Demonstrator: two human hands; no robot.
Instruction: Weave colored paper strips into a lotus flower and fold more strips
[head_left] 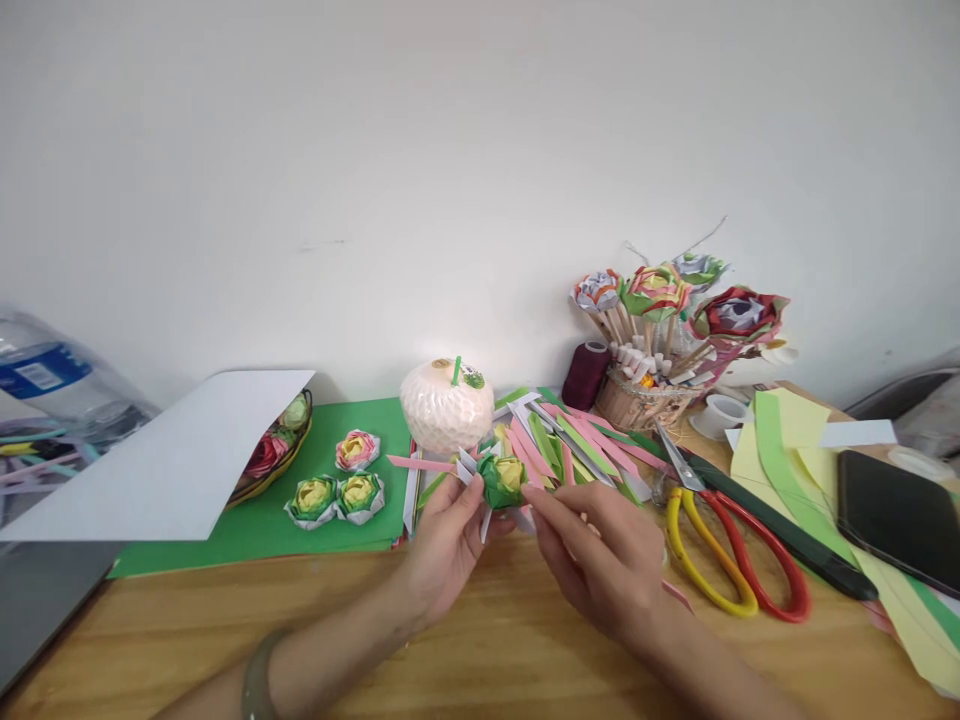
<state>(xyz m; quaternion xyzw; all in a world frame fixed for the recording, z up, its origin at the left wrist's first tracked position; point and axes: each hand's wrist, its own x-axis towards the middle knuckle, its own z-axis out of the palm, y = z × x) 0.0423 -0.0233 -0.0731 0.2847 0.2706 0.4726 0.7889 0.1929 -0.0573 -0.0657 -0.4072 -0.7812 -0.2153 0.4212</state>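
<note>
Between my two hands, above the front of the table, is a paper flower [503, 481] with a yellow centre, green petals and loose white strips around its base. My left hand [450, 535] is closed on it from the left, thumb on its white edge. With thumb and forefinger pinched, my right hand [600, 550] touches its right side; whether a thread or a petal sits in the pinch is too small to tell. Just behind lie folded paper strips [555, 440] in pink, green and white. Three finished paper flowers [361, 495] rest on green paper [300, 548] to the left.
Scissors [720, 540] with yellow and red handles lie at the right, by a dark green cutter [795, 530] and a black phone [900, 515]. Behind stand a foam-wrapped ball [448, 405], a thread spool [586, 375] and a flower basket [645, 400]. White paper [172, 460] overhangs another basket [281, 455].
</note>
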